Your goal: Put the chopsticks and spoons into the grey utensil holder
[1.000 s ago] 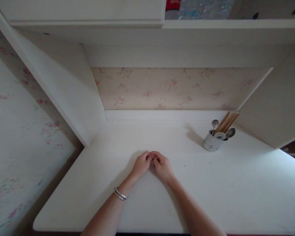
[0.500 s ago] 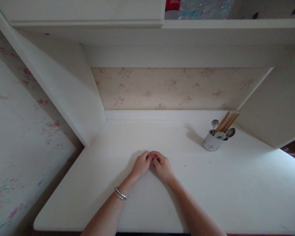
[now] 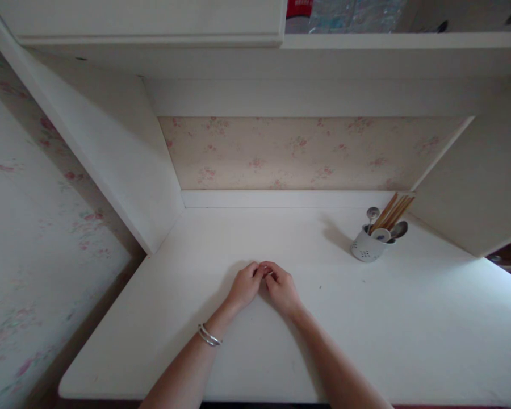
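My left hand (image 3: pixel 243 286) and my right hand (image 3: pixel 283 288) rest side by side on the white countertop (image 3: pixel 409 329), near its middle. Their curled fingertips meet at the far side, and a small pale glint shows between them; I cannot make out what it is. Silver bangles (image 3: pixel 208 336) circle my left wrist. A white perforated cutlery holder (image 3: pixel 367 245) with spoons and wooden chopsticks stands well to the right of my hands, near the back.
A floral-papered back wall (image 3: pixel 298 152) closes the niche. White cabinet sides rise at left (image 3: pixel 111 147) and right (image 3: pixel 481 182). An upper shelf (image 3: pixel 400 40) carries a red packet and clear plastic bottles. The counter's front edge (image 3: pixel 111 392) lies close below my forearms.
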`<state>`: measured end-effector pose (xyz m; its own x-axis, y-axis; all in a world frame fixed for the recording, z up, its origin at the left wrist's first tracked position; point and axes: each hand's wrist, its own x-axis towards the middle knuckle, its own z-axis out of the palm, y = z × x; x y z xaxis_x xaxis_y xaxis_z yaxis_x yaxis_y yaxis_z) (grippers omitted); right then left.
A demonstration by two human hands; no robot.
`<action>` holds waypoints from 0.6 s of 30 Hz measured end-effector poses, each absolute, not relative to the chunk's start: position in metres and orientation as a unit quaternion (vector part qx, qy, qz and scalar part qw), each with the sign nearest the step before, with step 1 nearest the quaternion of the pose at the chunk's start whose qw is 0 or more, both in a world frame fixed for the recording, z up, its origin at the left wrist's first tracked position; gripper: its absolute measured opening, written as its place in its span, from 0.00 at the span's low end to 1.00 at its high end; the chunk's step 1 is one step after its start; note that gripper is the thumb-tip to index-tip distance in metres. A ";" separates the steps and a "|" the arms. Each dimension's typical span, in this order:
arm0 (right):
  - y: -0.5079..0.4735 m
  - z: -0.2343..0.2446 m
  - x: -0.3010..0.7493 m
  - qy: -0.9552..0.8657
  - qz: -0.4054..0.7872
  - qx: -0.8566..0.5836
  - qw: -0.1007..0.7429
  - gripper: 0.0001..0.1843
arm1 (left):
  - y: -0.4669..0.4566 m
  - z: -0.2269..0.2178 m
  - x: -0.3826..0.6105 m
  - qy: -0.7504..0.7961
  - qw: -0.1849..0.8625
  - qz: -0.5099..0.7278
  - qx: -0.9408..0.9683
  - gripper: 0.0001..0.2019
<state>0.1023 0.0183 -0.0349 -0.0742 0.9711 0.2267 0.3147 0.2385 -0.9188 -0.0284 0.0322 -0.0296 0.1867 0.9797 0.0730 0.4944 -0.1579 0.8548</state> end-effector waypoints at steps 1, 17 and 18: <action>0.018 -0.035 0.103 -0.639 0.359 -0.504 0.458 0.20 | 0.032 -0.029 -0.028 0.539 0.360 0.340 0.681 0.19; 0.023 -0.034 0.180 -0.469 0.463 -0.547 0.516 0.23 | 0.032 -0.027 -0.030 0.540 0.371 0.343 0.673 0.17; 0.024 -0.033 0.202 -0.454 0.437 -0.575 0.522 0.25 | 0.032 -0.027 -0.030 0.540 0.374 0.340 0.673 0.18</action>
